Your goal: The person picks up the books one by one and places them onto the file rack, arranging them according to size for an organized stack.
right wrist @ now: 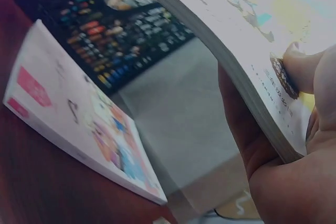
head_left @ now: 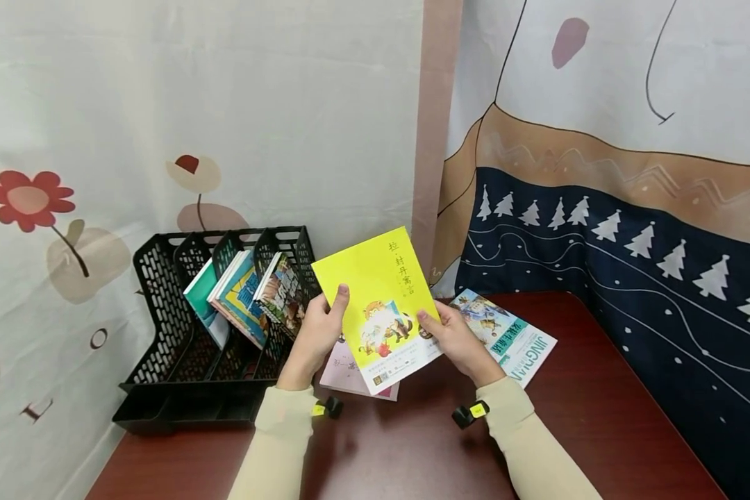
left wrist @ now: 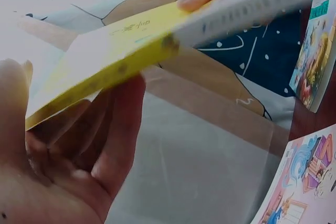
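A yellow book [head_left: 369,285] with a white lower band and cartoon animals on its cover is held up over the table, tilted, its cover facing me. My left hand [head_left: 317,332] grips its left edge, thumb on the cover and fingers behind. At the lower right edge my right hand [head_left: 462,340] pinches it, the thumb pressed on the cover. In the left wrist view the yellow-and-white spine [left wrist: 157,51] shows, and in the right wrist view the page edges [right wrist: 236,72]. Below it lies a pink book [head_left: 350,375], partly hidden by the yellow one.
A black file rack [head_left: 194,382] with dividers stands at the left, several books [head_left: 244,292] leaning in its slots. Behind my right hand, a white-and-blue book [head_left: 506,333] lies on the reddish-brown table [head_left: 600,417]. Printed curtains [head_left: 600,222] hang behind and to the right.
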`<control>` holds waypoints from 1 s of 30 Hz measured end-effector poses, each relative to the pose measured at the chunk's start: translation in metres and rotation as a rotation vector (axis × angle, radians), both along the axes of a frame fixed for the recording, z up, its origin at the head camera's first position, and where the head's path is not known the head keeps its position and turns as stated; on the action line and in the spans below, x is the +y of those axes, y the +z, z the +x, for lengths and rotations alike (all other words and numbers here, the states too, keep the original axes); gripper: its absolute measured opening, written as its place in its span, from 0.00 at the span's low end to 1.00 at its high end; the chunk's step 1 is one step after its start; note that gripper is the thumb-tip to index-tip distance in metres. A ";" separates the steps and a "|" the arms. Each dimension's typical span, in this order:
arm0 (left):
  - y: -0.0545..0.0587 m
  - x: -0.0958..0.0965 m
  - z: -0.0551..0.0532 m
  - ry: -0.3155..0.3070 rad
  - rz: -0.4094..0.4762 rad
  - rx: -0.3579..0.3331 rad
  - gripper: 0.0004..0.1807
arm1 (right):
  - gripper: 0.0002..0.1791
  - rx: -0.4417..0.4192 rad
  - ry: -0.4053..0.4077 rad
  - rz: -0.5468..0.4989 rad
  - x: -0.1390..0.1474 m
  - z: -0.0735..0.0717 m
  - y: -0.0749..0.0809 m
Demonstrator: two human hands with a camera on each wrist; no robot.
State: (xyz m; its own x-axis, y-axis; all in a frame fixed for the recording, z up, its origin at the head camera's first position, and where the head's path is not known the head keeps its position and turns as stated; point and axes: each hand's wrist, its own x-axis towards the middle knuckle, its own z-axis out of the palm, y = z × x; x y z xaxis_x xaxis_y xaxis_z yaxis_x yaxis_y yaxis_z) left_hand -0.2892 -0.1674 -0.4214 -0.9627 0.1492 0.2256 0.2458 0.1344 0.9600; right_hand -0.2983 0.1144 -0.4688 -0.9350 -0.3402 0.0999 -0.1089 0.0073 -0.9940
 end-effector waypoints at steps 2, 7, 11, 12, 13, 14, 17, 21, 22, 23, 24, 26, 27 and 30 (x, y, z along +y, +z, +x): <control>0.000 -0.001 0.000 0.037 -0.006 0.001 0.33 | 0.30 0.008 0.021 -0.005 -0.007 0.001 -0.001; 0.000 -0.006 0.000 0.027 0.019 -0.052 0.27 | 0.31 -0.006 0.084 0.006 -0.014 0.002 -0.005; 0.001 -0.007 0.003 -0.033 0.039 -0.081 0.23 | 0.32 -0.026 0.136 0.028 -0.012 0.002 -0.008; 0.001 -0.006 0.003 -0.038 0.031 -0.075 0.23 | 0.32 -0.029 0.148 0.033 -0.011 0.001 -0.008; 0.001 -0.006 0.003 -0.036 0.021 -0.065 0.22 | 0.32 -0.030 0.159 0.040 -0.010 0.000 -0.009; 0.001 -0.005 0.003 -0.029 0.009 -0.057 0.22 | 0.32 -0.029 0.171 0.049 -0.009 0.000 -0.009; 0.001 -0.003 0.004 -0.004 -0.023 -0.030 0.22 | 0.32 -0.033 0.194 0.080 -0.008 -0.002 -0.011; 0.001 -0.001 0.005 0.040 -0.069 -0.023 0.20 | 0.32 -0.066 0.194 0.136 -0.009 -0.004 -0.015; 0.002 -0.001 0.006 0.056 -0.088 -0.024 0.19 | 0.33 -0.075 0.193 0.151 -0.011 -0.004 -0.017; 0.002 -0.001 0.007 0.072 -0.109 -0.025 0.19 | 0.33 -0.087 0.195 0.163 -0.012 -0.004 -0.018; 0.003 -0.001 0.008 0.087 -0.130 -0.024 0.18 | 0.33 -0.095 0.197 0.171 -0.015 -0.005 -0.019; 0.005 -0.002 0.009 0.106 -0.172 -0.011 0.18 | 0.33 -0.095 0.202 0.189 -0.019 -0.005 -0.022; 0.005 -0.002 0.010 0.112 -0.189 -0.007 0.17 | 0.33 -0.096 0.206 0.195 -0.021 -0.005 -0.022; 0.005 -0.004 0.010 0.116 -0.222 0.008 0.17 | 0.33 -0.100 0.204 0.207 -0.024 -0.005 -0.024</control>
